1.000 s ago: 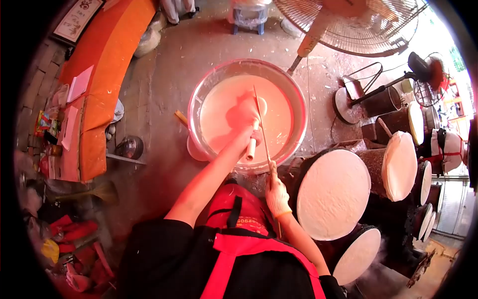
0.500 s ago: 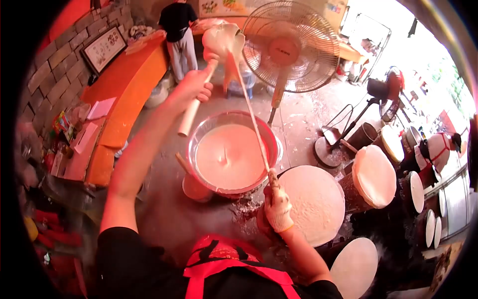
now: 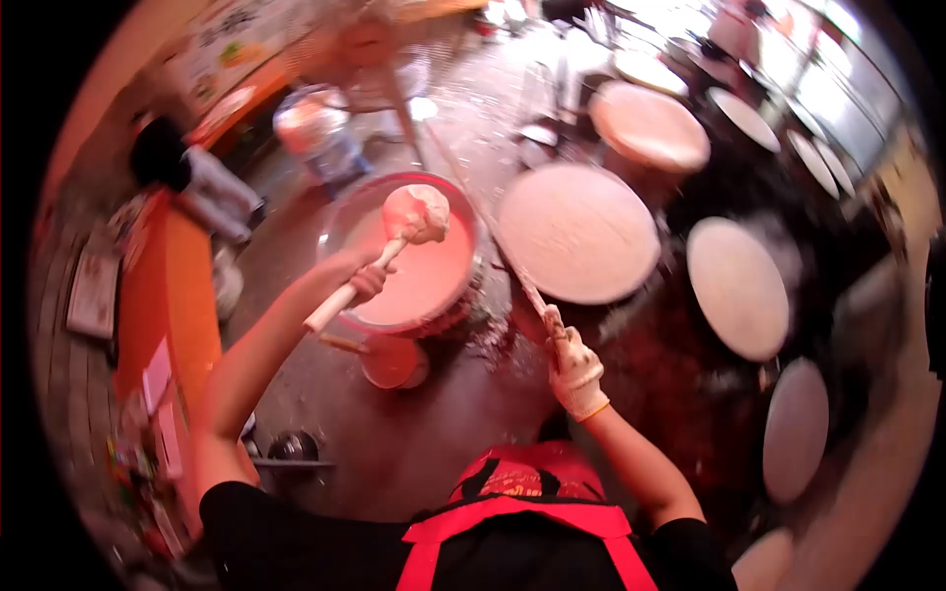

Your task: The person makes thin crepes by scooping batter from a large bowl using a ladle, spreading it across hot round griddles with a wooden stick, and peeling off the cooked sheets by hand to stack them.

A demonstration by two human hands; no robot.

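The bare left hand (image 3: 367, 279) is closed round the wooden handle of a ladle (image 3: 394, 246), which shows over the left part of a wide, round basin (image 3: 342, 219); how high the hand hangs above the rim cannot be judged. Beyond the fingers, the ladle's head carries a rounded, wet-looking lump of batter (image 3: 416, 214) that hides its shape. More batter, pinkish and smooth, lies in the basin behind the hand. The right hand (image 3: 576, 372), in a cream knitted glove with darkened fingertips, grips a long, thin stick (image 3: 507, 258) by its near end; the stick slants away past the basin's right edge, its far end blurred.

Just ahead of the right hand, a large pale disc (image 3: 579, 234) shows a faintly wrinkled surface out to its rim; a smoother oval disc (image 3: 737, 289) stands further right, with dark, hard-to-read gaps around it. Between the forearms lies open floor (image 3: 458, 419), taken up near the left hand by a small pot (image 3: 392, 364) beside the basin. Left of the left forearm runs the edge of an orange-topped table (image 3: 187, 286). Far ahead of the left hand, a pedestal fan (image 3: 365, 49) is smeared by blur, and a person (image 3: 212, 192) stands beside the table.
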